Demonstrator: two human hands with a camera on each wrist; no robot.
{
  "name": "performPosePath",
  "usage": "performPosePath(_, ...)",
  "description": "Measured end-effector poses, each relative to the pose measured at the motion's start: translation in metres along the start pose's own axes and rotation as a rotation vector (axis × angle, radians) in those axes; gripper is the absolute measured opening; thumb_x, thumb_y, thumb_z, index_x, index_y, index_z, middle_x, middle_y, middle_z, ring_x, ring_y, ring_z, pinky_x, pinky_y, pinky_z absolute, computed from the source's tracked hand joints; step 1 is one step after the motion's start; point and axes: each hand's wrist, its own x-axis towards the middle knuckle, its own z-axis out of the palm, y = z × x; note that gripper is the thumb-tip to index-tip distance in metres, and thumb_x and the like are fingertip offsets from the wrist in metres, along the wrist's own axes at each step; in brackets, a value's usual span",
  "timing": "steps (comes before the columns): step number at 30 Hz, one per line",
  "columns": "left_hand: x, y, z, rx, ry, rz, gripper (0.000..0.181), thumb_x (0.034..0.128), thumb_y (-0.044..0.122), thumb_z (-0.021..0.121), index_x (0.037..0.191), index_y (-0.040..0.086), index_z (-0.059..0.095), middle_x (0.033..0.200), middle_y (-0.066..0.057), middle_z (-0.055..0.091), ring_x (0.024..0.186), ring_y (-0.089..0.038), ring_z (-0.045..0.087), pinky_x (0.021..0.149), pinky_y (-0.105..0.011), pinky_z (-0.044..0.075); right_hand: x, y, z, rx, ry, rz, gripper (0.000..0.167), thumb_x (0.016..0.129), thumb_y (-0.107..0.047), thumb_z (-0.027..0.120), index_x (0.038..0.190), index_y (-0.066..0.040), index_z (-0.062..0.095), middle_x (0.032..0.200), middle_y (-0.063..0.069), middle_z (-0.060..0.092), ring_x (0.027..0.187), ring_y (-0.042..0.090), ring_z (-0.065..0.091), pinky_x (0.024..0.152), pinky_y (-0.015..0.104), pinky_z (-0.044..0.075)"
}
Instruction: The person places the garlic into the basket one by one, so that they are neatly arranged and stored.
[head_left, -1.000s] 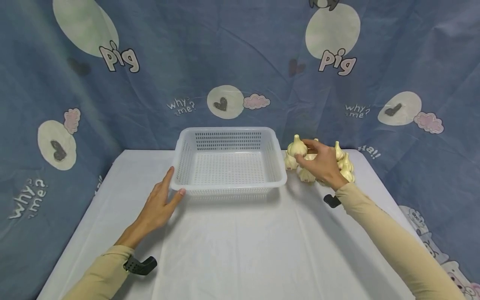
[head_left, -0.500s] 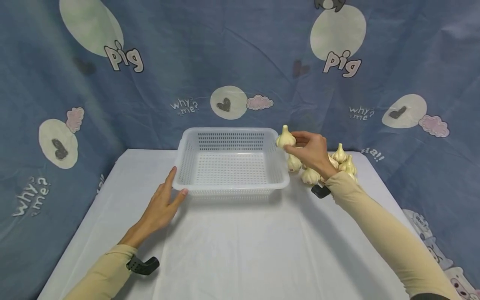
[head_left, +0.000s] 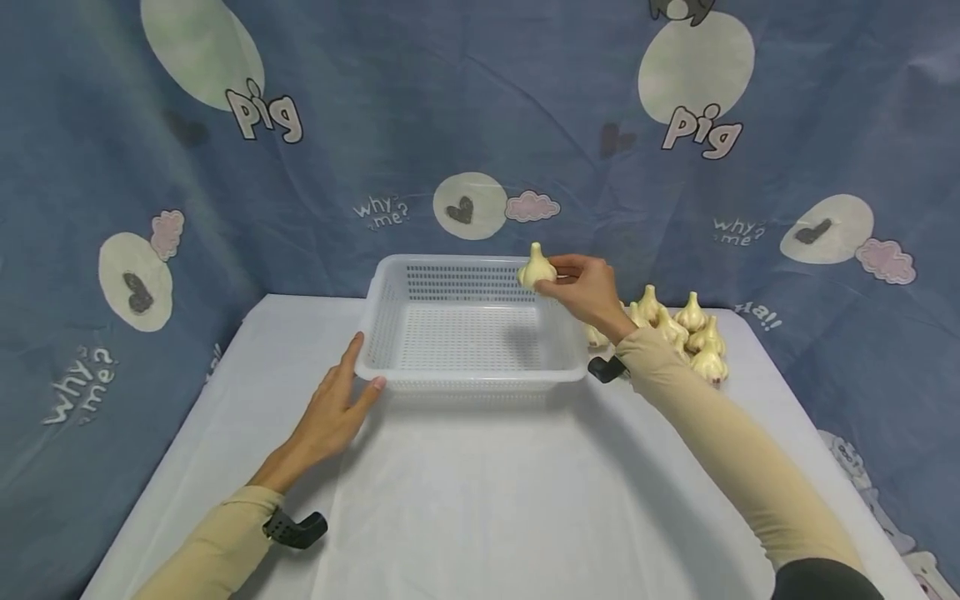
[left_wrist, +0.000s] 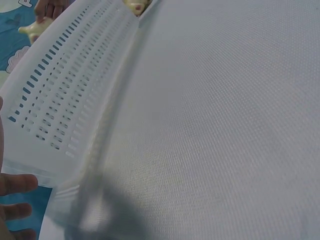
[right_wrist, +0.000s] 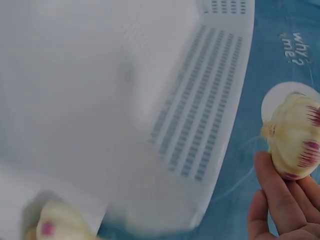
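A garlic bulb (head_left: 536, 271), stem upward, is held between the thumb and fingers of my right hand (head_left: 588, 292), over the back right part of a white plastic basket (head_left: 472, 376). In the right wrist view the garlic bulb (right_wrist: 292, 137) shows purple streaks near its root end. My left hand (head_left: 324, 422) rests at the basket's front left corner, thumb and fingers spread and fairly straight. Only some fingertips (left_wrist: 20, 184) of that hand appear in the left wrist view, beside the basket wall (left_wrist: 60, 85).
Several more garlic bulbs (head_left: 707, 364) are grouped right of the basket, some partly hidden behind my right forearm. A white cloth (head_left: 480, 500) covers the table. Blue printed fabric (head_left: 337, 108) hangs just behind the basket.
My right hand has carried the garlic bulb leftward and slightly up, from above the other bulbs to over the basket. The left hand keeps its place at the corner.
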Motion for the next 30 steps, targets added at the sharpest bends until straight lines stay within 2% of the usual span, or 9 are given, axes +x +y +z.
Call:
performPosePath(7,0.0,-0.001,0.003,-0.023,0.017,0.007,0.081,0.1116,0.04,0.053,0.172,0.012,0.007,0.167,-0.032,0.032,0.149,-0.054,0.038,0.113,-0.075,0.032,0.012,-0.01,0.027,0.041,-0.061,0.0,0.053,0.09,-0.022,0.084,0.137,-0.002,0.069,0.132,0.02,0.074,0.113,0.032,0.076,0.093,0.042,0.061)
performPosePath(13,0.0,-0.001,0.003,-0.043,0.024,0.022,0.081,0.1114,0.04,0.054,0.172,0.012,0.007,0.169,-0.031,0.031,0.15,-0.055,0.037,0.113,-0.075,0.032,0.022,-0.017,0.044,0.023,-0.093,-0.009,0.052,0.092,-0.024,0.085,0.137,-0.003,0.07,0.132,0.018,0.074,0.114,0.03,0.076,0.092,0.04,0.061)
performPosePath(19,0.001,-0.001,-0.001,-0.07,0.013,0.001,0.082,0.1108,0.043,0.054,0.173,0.018,0.006,0.169,-0.029,0.032,0.151,-0.054,0.039,0.114,-0.074,0.033,0.037,-0.019,0.071,0.05,-0.136,-0.009,0.053,0.092,-0.023,0.085,0.137,-0.001,0.068,0.131,0.018,0.073,0.118,0.03,0.072,0.094,0.039,0.06)
performPosePath(25,0.002,-0.003,-0.003,-0.144,0.009,-0.007,0.082,0.11,0.04,0.058,0.172,0.018,0.01,0.168,-0.029,0.035,0.15,-0.055,0.04,0.115,-0.073,0.032,0.049,-0.018,0.097,0.042,-0.159,-0.017,0.049,0.091,-0.02,0.085,0.132,0.003,0.07,0.125,0.02,0.075,0.113,0.031,0.074,0.091,0.039,0.061)
performPosePath(30,-0.001,-0.004,-0.001,-0.199,-0.001,-0.028,0.081,0.1101,0.038,0.059,0.172,0.022,0.01,0.165,-0.027,0.04,0.152,-0.052,0.039,0.116,-0.073,0.032,0.054,-0.019,0.114,0.015,-0.164,-0.002,0.047,0.091,-0.021,0.086,0.129,0.001,0.073,0.122,0.018,0.077,0.111,0.029,0.075,0.088,0.039,0.061)
